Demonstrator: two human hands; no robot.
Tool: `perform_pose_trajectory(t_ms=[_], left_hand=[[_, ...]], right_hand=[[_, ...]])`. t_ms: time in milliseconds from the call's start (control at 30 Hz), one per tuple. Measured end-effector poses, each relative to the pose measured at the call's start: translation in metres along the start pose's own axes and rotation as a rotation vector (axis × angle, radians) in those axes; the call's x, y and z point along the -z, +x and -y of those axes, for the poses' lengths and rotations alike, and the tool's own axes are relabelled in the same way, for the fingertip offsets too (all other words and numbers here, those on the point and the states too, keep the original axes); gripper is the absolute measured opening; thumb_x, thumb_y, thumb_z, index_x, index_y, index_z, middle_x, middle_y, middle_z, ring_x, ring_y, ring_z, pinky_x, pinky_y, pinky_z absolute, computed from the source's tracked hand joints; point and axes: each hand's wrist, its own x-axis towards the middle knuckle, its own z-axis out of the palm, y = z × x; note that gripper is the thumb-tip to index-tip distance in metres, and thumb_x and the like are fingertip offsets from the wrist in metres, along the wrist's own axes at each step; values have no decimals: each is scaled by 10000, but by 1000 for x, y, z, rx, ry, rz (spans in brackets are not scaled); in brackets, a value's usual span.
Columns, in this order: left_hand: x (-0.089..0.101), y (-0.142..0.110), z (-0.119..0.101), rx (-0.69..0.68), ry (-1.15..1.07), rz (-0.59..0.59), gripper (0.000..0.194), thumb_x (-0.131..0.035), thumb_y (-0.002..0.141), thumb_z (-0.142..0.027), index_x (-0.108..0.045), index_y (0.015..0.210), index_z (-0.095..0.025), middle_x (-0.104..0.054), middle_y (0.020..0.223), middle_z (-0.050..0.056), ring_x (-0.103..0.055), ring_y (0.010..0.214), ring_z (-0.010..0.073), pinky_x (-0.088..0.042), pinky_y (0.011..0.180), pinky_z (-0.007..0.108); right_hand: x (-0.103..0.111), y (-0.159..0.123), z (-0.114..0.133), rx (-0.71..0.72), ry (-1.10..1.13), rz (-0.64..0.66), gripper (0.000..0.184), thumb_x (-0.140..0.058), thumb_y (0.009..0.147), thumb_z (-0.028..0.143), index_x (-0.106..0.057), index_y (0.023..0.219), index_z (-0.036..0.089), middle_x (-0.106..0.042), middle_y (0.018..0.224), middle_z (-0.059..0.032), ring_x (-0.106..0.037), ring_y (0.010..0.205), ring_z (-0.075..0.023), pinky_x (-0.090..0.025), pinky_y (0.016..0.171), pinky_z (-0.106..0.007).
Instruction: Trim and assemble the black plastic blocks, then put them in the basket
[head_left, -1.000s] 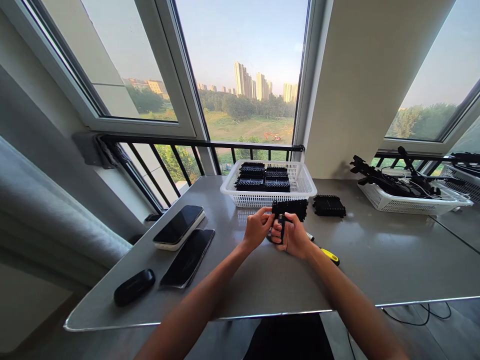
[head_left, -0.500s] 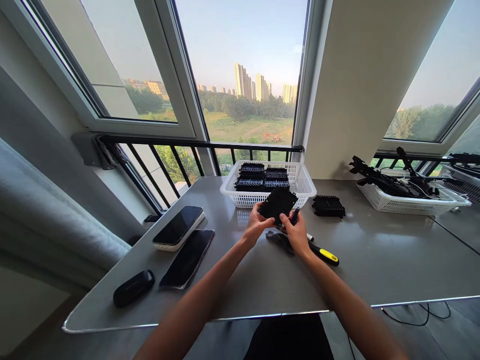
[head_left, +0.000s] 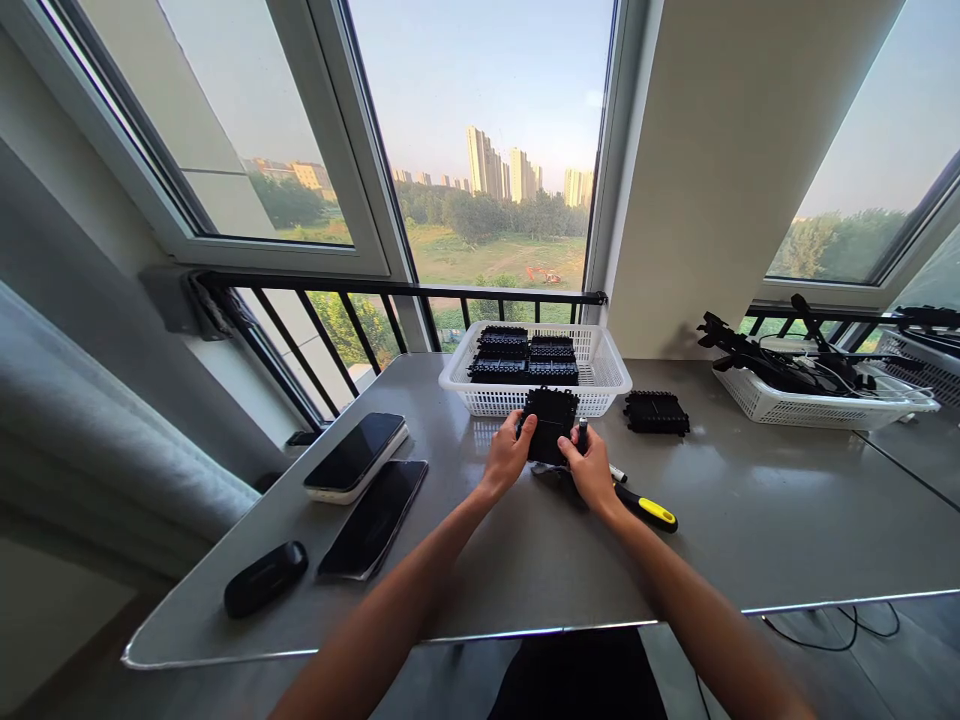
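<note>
Both hands hold a flat black plastic piece with toothed edges [head_left: 551, 425] above the table, its broad face toward me. My left hand [head_left: 508, 452] grips its left side, thumb on the front. My right hand [head_left: 589, 465] pinches its lower right corner. A short dark pen-like stick [head_left: 583, 434] also stands up from the right hand's fingers. Under the hands lies a tool with a black and yellow handle [head_left: 651, 510]; its head is mostly hidden. Beside it a white pen-like thing [head_left: 617, 473] shows in part. A similar black toothed piece [head_left: 657, 412] lies to the right.
Behind the hands, a white basket [head_left: 609, 375] holds several black toothed pieces. Another white basket [head_left: 787, 408] with black parts and cables stands right. Two phone-like devices [head_left: 356, 452] [head_left: 373, 520] and a black case [head_left: 266, 579] lie left on the grey table [head_left: 525, 590].
The black toothed piece has turned from tilted to nearly upright and lowered slightly. My left thumb has moved up along its left side. The things on the table stay in place.
</note>
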Motion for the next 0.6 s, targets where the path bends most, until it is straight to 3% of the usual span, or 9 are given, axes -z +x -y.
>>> perform_pose_trajectory(t_ms=[133, 300, 500, 600], left_hand=[[-3, -4, -4, -13, 123, -26, 304, -433, 918, -461, -593, 923, -203, -652, 709, 32, -597, 607, 189, -390, 549, 262], [-4, -8, -6, -43, 145, -55, 322, -414, 931, -461, -585, 1003, -198, -655, 738, 41, -603, 633, 201, -388, 584, 272], [-3, -7, -9, -50, 16, 13, 339, -460, 899, -501, -612, 875, -198, -497, 537, -36, -487, 502, 142, -347, 521, 244], [-3, -4, -8, -31, -101, 75, 331, -505, 863, -496, -622, 848, -187, -534, 563, -30, -492, 516, 127, -375, 512, 228]], right_hand=[[-1, -3, 4, 57, -74, -21, 217, -666, 711, 275, -455, 697, 227, -452, 646, 51, -365, 611, -130, -278, 561, -250], [-1, -4, 4, 108, -129, -55, 162, -628, 744, 239, -475, 691, 228, -455, 640, 51, -358, 606, -136, -280, 586, -264], [5, 4, 1, 158, -85, -124, 143, -621, 756, 219, -490, 699, 234, -502, 714, 31, -418, 699, -161, -338, 677, -272], [7, 4, 7, 160, -126, -186, 122, -622, 773, 224, -506, 739, 241, -506, 783, 20, -437, 774, -173, -360, 749, -280]])
